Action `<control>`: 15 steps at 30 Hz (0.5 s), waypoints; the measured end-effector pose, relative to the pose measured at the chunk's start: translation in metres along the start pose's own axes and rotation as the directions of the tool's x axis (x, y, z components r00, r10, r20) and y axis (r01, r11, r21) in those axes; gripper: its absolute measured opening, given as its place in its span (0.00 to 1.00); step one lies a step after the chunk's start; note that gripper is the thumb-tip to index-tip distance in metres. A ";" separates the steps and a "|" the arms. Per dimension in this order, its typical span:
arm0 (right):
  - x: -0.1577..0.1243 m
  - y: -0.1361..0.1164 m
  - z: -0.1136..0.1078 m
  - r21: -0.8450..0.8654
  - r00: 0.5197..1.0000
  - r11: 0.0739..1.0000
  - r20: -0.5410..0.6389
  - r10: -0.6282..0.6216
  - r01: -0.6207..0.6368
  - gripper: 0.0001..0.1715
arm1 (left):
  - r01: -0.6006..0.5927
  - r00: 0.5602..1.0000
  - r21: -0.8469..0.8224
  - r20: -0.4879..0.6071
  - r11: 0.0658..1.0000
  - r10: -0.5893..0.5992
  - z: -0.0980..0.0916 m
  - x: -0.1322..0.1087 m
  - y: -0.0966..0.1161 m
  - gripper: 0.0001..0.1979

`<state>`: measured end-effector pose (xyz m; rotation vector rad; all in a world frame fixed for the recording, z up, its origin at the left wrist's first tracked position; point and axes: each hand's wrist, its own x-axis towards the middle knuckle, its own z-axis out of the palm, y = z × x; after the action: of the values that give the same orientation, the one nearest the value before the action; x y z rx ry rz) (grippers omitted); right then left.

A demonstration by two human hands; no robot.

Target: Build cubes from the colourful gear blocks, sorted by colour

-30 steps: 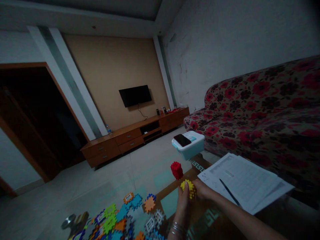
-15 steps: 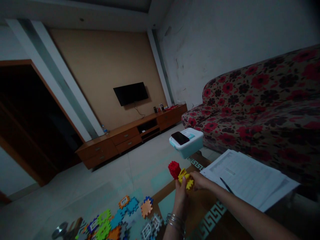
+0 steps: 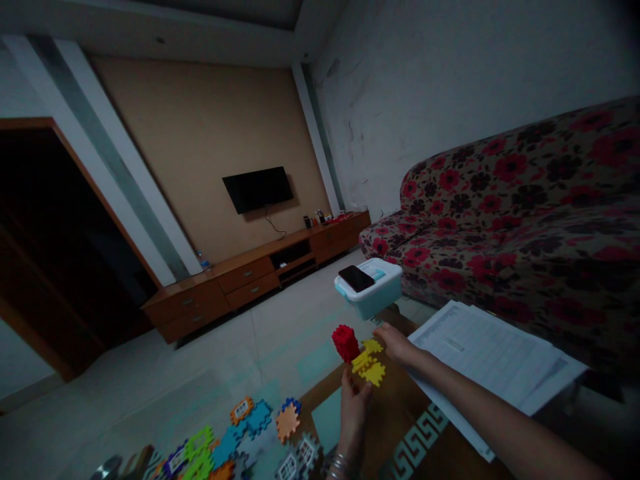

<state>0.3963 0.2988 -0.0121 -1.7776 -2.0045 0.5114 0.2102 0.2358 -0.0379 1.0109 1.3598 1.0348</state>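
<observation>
My left hand (image 3: 355, 397) is closed on a cluster of yellow interlocking gear-edged tiles (image 3: 369, 367), gripping it from below. A red block (image 3: 345, 343) with a knobbly surface, seemingly built from similar pieces, adjoins the yellow tiles on their left. The yellow tiles spread apart at different angles. Just beyond their upper right edge is my right hand (image 3: 395, 343), its fingers stretched out beside the top yellow tile; whether they touch it is unclear. Metal bangles (image 3: 341, 467) circle my left wrist.
Loose coloured tiles (image 3: 230, 443) lie on the glass table at lower left. A lidded teal box (image 3: 375, 303) carries a black phone (image 3: 357, 278). Papers (image 3: 485, 360) lie under my right forearm. A flowered sofa (image 3: 460, 247) and a low wooden cabinet (image 3: 200, 301) stand beyond.
My right hand has drawn up and away from the yellow tiles, which now spread wider apart. My left hand has shifted slightly left and down. The pen on the papers is now hidden.
</observation>
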 end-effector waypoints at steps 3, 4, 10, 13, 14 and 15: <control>0.005 0.000 0.002 -0.015 0.996 0.996 0.040 -0.084 0.085 0.38 | -0.180 0.982 0.165 -0.025 0.970 0.186 0.001 -0.002 0.000 0.38; 0.007 -0.001 0.003 -0.015 0.992 0.993 0.056 -0.117 0.118 0.39 | -0.248 0.964 0.250 -0.028 0.936 0.263 0.002 -0.003 0.000 0.37; 0.035 -0.005 0.001 -0.008 0.948 0.969 0.211 -0.238 0.245 0.46 | -0.414 0.892 0.517 0.067 0.749 0.446 0.012 0.001 -0.015 0.40; 0.040 -0.006 0.004 -0.010 0.940 0.970 0.250 -0.231 0.241 0.44 | -0.390 0.900 0.562 0.064 0.729 0.432 0.017 0.010 -0.025 0.38; 0.039 -0.006 0.006 -0.007 0.943 0.971 0.242 -0.230 0.239 0.41 | -0.388 0.898 0.569 0.056 0.725 0.437 0.018 0.013 -0.027 0.37; 0.037 -0.005 0.007 -0.001 0.946 0.972 0.228 -0.230 0.236 0.39 | -0.396 0.891 0.570 0.050 0.720 0.450 0.018 0.015 -0.029 0.34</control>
<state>0.3845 0.3353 -0.0128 -1.5258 -2.3507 0.6350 0.2270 0.2438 -0.0700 1.8145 1.5995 1.0294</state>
